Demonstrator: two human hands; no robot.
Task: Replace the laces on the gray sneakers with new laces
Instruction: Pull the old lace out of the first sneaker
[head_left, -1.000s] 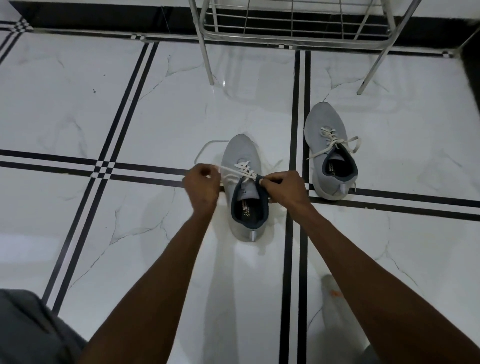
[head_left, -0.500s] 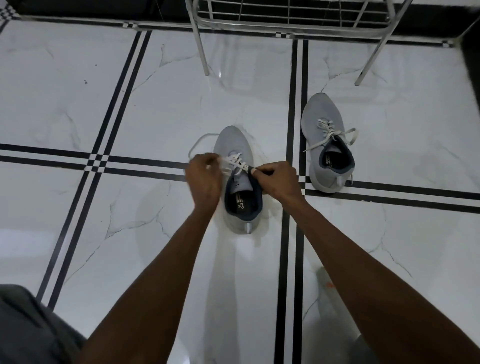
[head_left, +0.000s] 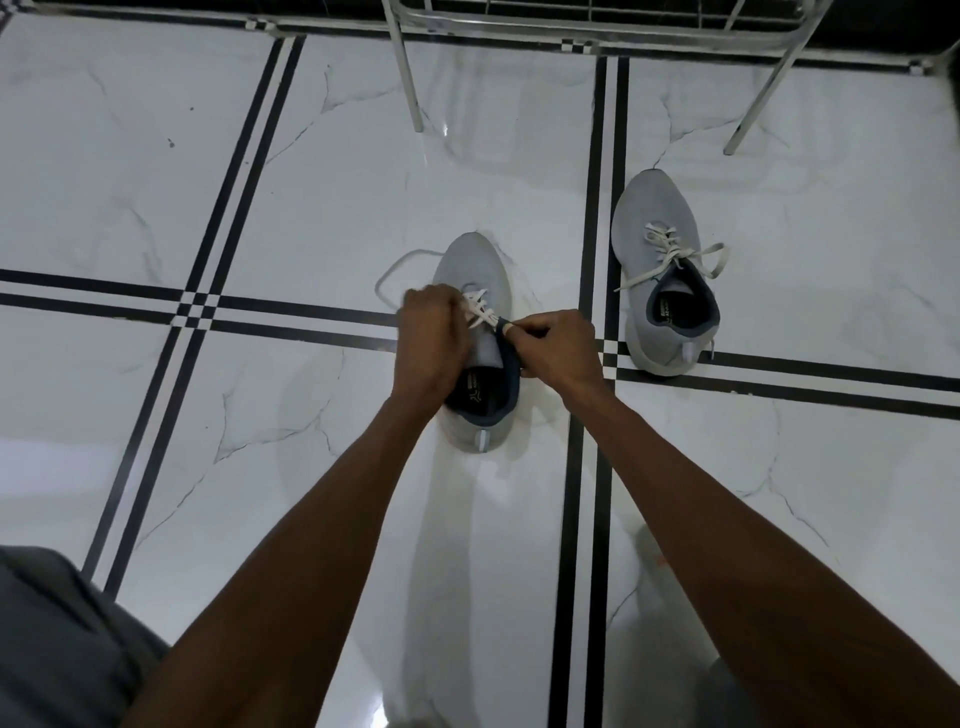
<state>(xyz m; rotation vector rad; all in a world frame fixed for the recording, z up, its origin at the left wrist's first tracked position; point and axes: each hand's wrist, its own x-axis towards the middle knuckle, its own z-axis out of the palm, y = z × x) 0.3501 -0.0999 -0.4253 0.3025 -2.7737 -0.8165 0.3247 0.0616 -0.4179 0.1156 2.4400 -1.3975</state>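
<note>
A gray sneaker (head_left: 475, 265) with a dark blue collar stands on the floor in the middle, toe pointing away from me. My left hand (head_left: 428, 338) is curled over its left side and holds the white lace (head_left: 480, 309); a loose loop of that lace lies on the floor to the left. My right hand (head_left: 558, 345) grips the sneaker's collar at the top right eyelets, and I cannot tell whether it also pinches the lace. A second gray sneaker (head_left: 657, 249) stands to the right, its white lace tied loosely.
The floor (head_left: 260, 467) is glossy white marble tile with black double stripes. A metal rack (head_left: 410, 78) stands on thin legs at the far edge, just beyond the sneakers. Gray fabric of my clothing shows at the lower left corner.
My left hand has moved in from the sneaker's left side to lie over the lacing. My right hand stays at the collar. The camera has tilted down a little.
</note>
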